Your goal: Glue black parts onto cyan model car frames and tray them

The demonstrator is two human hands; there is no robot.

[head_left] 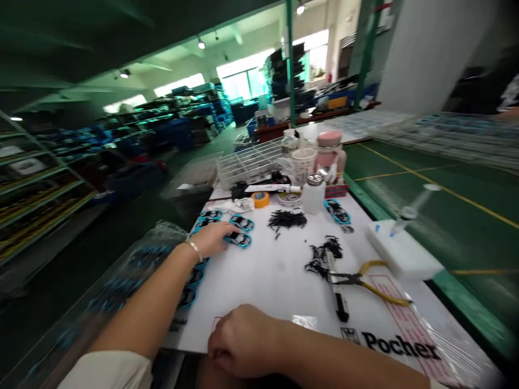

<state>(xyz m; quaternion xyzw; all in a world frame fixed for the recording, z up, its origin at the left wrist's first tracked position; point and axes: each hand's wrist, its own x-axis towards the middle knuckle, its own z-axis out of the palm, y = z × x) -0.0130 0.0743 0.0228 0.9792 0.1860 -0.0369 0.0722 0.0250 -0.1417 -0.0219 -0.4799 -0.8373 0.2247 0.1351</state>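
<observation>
Car piece at the left hand, long axis running rightward from the grip.
We find the left grip's fingers touching the piece's nearer end on the tabletop; whether they pinch it or merely rest there, we cannot tell. A second blue-edged car lies just beyond the first. The left hand is the nearer; the right hand is curled well apart, contents hidden from us. Black strips lie rightward of the left grip.
</observation>
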